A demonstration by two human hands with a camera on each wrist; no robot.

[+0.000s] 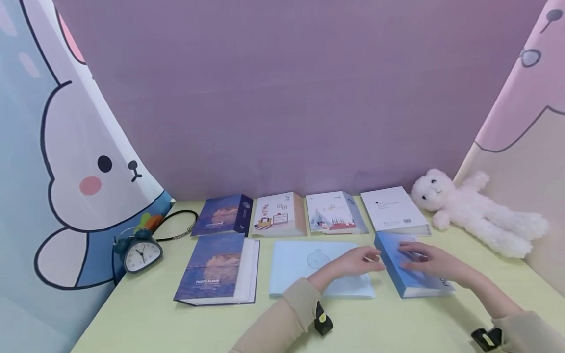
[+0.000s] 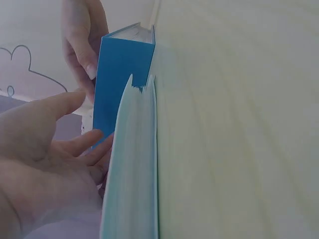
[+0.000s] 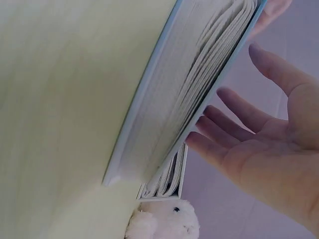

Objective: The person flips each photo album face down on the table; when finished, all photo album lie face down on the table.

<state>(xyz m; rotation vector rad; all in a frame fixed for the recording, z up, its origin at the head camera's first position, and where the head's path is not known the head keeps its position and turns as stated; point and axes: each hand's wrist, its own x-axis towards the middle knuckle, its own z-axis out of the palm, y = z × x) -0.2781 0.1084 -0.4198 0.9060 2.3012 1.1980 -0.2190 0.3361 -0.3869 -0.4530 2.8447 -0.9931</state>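
A thick blue album (image 1: 403, 274) lies at the right front, its spine toward the left. Over its cover hovers my right hand (image 1: 437, 262); in the right wrist view the fingertips (image 3: 197, 137) are right at the cover's edge, thumb spread apart. Between the two hands is the blue album's spine (image 2: 122, 74). My left hand (image 1: 359, 261) is above the right part of a light blue album (image 1: 291, 267), its fingers relaxed and pointing at that spine. Nothing sits in either palm.
A photo album (image 1: 216, 264) with a sea-cliff cover lies at the left front. Behind stand in a row another cliff album (image 1: 220, 215), two illustrated albums (image 1: 275, 215) and a white one (image 1: 393, 208). An alarm clock (image 1: 142, 254), a black hoop (image 1: 176, 212) and a plush toy (image 1: 481, 211) flank them.
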